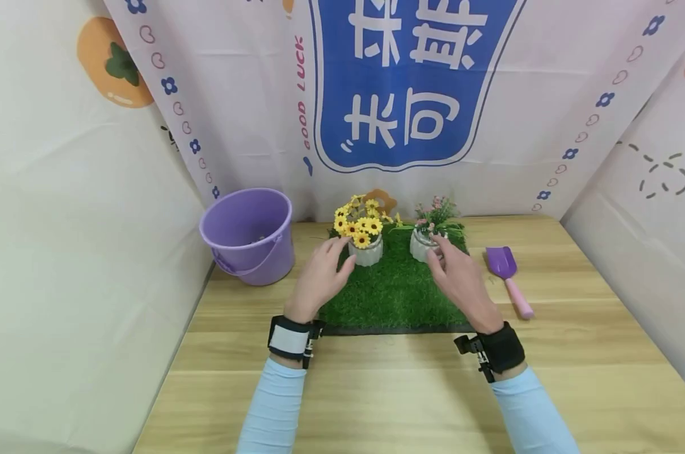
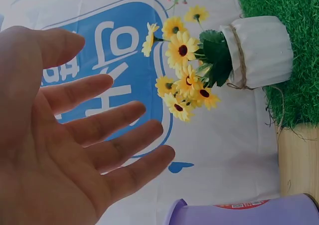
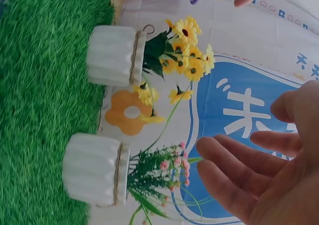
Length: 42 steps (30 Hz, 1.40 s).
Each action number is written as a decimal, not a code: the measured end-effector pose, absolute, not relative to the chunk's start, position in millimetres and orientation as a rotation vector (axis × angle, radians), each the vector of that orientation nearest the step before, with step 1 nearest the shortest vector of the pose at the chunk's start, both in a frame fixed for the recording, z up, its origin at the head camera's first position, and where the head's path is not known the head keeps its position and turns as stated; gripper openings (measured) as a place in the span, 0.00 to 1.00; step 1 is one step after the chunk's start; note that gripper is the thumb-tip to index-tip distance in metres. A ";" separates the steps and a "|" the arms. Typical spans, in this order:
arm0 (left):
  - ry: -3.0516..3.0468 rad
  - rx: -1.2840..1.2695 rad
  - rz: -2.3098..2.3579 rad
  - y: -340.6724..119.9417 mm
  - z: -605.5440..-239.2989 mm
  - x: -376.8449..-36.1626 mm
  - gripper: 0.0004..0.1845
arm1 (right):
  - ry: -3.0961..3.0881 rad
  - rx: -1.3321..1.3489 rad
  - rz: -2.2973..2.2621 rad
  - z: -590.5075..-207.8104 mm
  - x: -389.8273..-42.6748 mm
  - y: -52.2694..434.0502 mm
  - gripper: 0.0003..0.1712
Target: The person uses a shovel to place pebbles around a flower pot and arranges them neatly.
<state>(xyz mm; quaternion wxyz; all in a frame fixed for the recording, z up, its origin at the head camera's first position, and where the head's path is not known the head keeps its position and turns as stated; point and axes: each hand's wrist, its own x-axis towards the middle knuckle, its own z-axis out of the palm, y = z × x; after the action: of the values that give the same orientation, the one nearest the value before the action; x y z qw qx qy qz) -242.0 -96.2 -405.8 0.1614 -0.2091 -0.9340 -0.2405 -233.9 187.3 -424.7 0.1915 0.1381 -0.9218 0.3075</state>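
Observation:
My left hand (image 1: 321,272) hovers in front of a white pot (image 2: 264,51) of yellow flowers (image 1: 358,222), fingers spread and holding nothing. In the left wrist view its fingers stand apart from the blooms. My right hand (image 1: 461,277) is near a second white pot (image 3: 94,169), which carries small pink flowers (image 1: 436,211). Its fingers are slightly bent and nothing lies between them. Both pots have twine tied round the rim and stand upright towards the back of a green turf mat (image 1: 399,296).
A purple bucket (image 1: 265,261) with its handle down stands left of the mat. To the right lies a small shovel (image 1: 505,268) with a purple blade and pink handle. Printed cloth (image 1: 251,139) hangs behind and beside the wooden table (image 1: 376,391).

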 end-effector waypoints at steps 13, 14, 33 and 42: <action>-2.543 -0.481 -0.888 -112.5 -404.2 -242.9 0.19 | -2.548 0.405 1.018 -422.7 -243.2 174.9 0.25; -2.537 -0.474 -0.909 -114.5 -404.2 -242.9 0.19 | -2.544 0.412 1.000 -422.2 -243.8 173.5 0.24; -2.206 -0.181 -0.917 -146.6 -398.5 -249.3 0.12 | -2.417 0.520 0.973 -418.5 -249.3 149.4 0.20; -2.165 0.017 -0.866 -162.1 -400.7 -245.5 0.12 | -2.376 0.573 1.052 -424.6 -251.3 141.7 0.19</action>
<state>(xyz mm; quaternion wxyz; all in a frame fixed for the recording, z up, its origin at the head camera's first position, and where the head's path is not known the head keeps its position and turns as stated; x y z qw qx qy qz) -245.5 -162.1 -400.7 0.3938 0.0066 -0.8534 -0.3414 -251.3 141.7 -424.6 0.2379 0.2090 -0.8673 0.3841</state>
